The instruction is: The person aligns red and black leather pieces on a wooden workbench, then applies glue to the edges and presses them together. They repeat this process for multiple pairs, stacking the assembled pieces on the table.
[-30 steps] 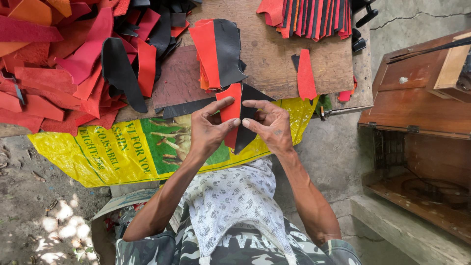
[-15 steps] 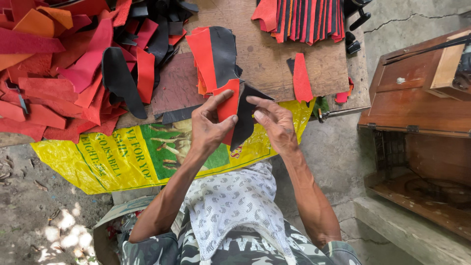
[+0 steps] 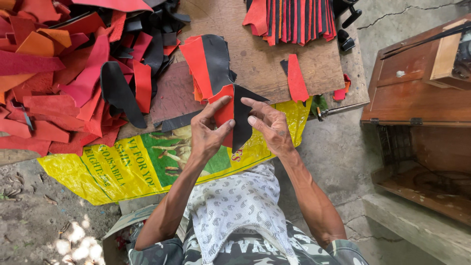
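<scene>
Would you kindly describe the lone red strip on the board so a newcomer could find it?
On the wooden board, look below the fanned stack of red and black strips at its far edge. The red strip lies flat alone on bare wood, a black scrap touching its left side.

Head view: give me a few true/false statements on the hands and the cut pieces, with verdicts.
1. Both hands hold a joined red and black piece. True: the left hand and the right hand pinch it from either side.
2. The held piece lies flat on the wooden board. False: it is lifted above the yellow sack.
3. A big heap of red and orange scraps lies to the left. True.
4. The single red strip on the board is under the right hand. False: it lies apart, beyond that hand.
5. The sack is blue. False: yellow with green print.
</scene>
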`<state>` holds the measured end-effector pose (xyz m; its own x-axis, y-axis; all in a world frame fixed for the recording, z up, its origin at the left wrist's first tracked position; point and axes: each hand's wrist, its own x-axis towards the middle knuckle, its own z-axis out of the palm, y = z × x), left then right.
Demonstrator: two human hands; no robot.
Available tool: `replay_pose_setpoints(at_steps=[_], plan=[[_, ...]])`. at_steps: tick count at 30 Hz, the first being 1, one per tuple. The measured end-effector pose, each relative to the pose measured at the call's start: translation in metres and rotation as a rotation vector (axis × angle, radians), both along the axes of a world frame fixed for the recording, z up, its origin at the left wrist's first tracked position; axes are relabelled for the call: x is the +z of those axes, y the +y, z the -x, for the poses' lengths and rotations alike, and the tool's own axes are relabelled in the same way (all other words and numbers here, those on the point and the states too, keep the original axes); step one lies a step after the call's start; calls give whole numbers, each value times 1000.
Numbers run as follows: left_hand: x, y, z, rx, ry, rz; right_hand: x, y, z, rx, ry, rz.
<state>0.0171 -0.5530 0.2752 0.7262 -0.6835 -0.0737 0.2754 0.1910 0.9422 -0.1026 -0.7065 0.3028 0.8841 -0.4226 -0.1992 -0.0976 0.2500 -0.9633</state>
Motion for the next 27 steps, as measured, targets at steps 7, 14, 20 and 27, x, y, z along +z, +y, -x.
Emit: replay_pose_setpoints(at_steps=[7, 14, 20, 27], plan=[[6, -7, 3, 2, 0, -80, 6, -11, 4, 41, -8, 39], [11, -18, 5, 11, -32, 35, 9, -20, 8, 6, -3, 9], [13, -18, -1, 0, 1, -44, 6, -19, 11, -4, -29, -63], [9, -22, -1, -22, 53, -43, 6, -17, 11, 43, -30, -2]])
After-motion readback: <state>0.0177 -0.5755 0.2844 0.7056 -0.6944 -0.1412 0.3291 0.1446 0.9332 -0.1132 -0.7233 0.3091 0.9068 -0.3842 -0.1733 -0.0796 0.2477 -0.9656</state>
